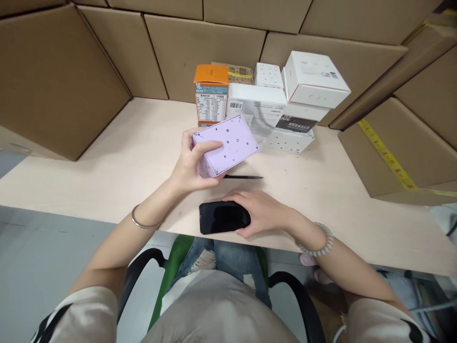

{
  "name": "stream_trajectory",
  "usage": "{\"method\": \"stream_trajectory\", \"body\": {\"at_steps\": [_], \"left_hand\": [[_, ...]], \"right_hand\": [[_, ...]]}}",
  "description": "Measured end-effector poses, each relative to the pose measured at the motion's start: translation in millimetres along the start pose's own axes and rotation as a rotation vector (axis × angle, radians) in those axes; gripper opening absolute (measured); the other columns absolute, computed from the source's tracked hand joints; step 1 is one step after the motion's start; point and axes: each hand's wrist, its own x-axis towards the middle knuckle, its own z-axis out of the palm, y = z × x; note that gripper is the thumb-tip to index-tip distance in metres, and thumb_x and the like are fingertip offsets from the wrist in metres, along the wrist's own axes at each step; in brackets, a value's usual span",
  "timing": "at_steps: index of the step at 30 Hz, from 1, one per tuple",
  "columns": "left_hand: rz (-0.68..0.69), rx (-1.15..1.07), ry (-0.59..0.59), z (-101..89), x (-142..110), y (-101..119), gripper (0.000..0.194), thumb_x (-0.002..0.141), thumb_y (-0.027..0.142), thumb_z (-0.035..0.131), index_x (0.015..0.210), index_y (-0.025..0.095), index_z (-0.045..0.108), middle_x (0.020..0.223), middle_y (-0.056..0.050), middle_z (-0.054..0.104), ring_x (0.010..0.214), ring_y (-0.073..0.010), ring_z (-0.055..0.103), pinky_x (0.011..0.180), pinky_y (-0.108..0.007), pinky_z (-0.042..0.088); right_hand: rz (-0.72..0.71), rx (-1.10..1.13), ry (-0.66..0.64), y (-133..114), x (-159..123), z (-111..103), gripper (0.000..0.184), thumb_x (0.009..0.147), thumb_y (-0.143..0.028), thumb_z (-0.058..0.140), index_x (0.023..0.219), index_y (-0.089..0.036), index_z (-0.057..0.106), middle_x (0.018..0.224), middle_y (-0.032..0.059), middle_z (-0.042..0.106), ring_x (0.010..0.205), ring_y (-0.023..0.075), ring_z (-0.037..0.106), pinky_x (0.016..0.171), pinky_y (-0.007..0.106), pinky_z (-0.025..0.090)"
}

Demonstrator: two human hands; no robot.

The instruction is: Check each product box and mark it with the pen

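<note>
My left hand [193, 164] grips a small lilac box [237, 143] dotted with little dark marks, its thumb and fingers round the left end, raised over the table. Near the front edge, my right hand [259, 209] is wrapped round the right end of a black smartphone [221, 217], whose dark screen faces up. Whether the phone rests on the table or is slightly lifted, I cannot tell. Behind the phone lies a thin dark pen-like stick [246, 177], its left end hidden by my left hand.
At the back stand an orange box [211, 95], a white box with a barcode [257, 105] and a stack of white boxes [316, 78]. Large cardboard boxes [207, 52] wall the table [143, 143] behind and at both sides. An open carton with yellow tape [396, 157] sits right.
</note>
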Motion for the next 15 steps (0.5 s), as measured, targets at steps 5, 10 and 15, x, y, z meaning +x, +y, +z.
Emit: {"method": "stream_trajectory", "body": {"at_steps": [5, 10, 15], "left_hand": [[0.002, -0.051, -0.009, 0.5, 2.0, 0.6, 0.07, 0.082, 0.061, 0.079, 0.141, 0.033, 0.053, 0.133, -0.01, 0.045, 0.134, -0.0342, 0.052, 0.115, -0.059, 0.051], [-0.049, -0.135, -0.005, 4.3, 1.0, 2.4, 0.068, 0.085, 0.066, 0.074, 0.14, 0.032, 0.053, 0.129, -0.01, 0.047, 0.13, -0.0316, 0.053, 0.111, -0.055, 0.053], [-0.149, -0.268, -0.03, 17.0, -3.3, -0.2, 0.086, 0.083, 0.074, 0.075, 0.151, 0.034, 0.041, 0.137, -0.01, 0.048, 0.131, -0.0306, 0.055, 0.114, -0.052, 0.052]], "right_hand": [[-0.034, -0.04, 0.027, 2.4, 3.7, 5.6, 0.076, 0.073, -0.037, 0.084, 0.143, -0.014, 0.062, 0.139, 0.019, 0.068, 0.126, 0.0352, 0.065, 0.107, 0.05, 0.053], [-0.037, -0.118, 0.029, -5.4, 5.0, 5.1, 0.076, 0.075, -0.037, 0.083, 0.144, -0.013, 0.063, 0.139, 0.0194, 0.068, 0.128, 0.0359, 0.06, 0.108, 0.052, 0.05], [-0.041, -0.204, 0.037, -12.2, 3.7, 5.5, 0.077, 0.083, -0.041, 0.081, 0.15, -0.009, 0.06, 0.146, 0.0205, 0.066, 0.131, 0.035, 0.059, 0.112, 0.051, 0.048]]}}
